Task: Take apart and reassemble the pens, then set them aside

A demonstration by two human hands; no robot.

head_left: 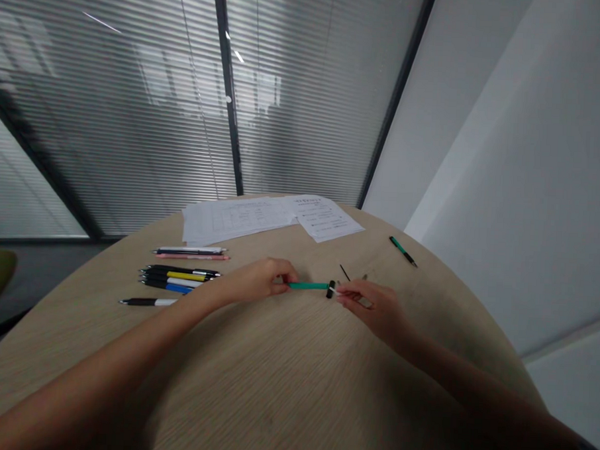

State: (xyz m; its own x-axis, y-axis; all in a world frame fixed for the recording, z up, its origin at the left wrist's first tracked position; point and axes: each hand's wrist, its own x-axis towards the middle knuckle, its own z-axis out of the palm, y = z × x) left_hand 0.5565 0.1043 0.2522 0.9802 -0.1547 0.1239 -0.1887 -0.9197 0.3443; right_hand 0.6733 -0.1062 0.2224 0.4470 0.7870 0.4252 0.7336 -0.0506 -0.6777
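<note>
My left hand [270,278] pinches one end of a green pen barrel [310,286], which points right toward my other hand. At the barrel's right end is a short black piece [330,289], set crosswise; whether the two touch I cannot tell. My right hand [378,307] is closed, its fingertips on a thin whitish piece [333,291] that reaches to the black piece. Just beyond those fingers a thin black rod [345,273] lies on the table. Some small parts under my right hand are mostly hidden.
On the round wooden table [268,383], several pens [178,277] lie grouped at left, with more pens [192,251] behind and a black-and-white pen [147,302] in front. Paper sheets [240,219] cover the far edge. A green-and-black pen [403,251] lies at right.
</note>
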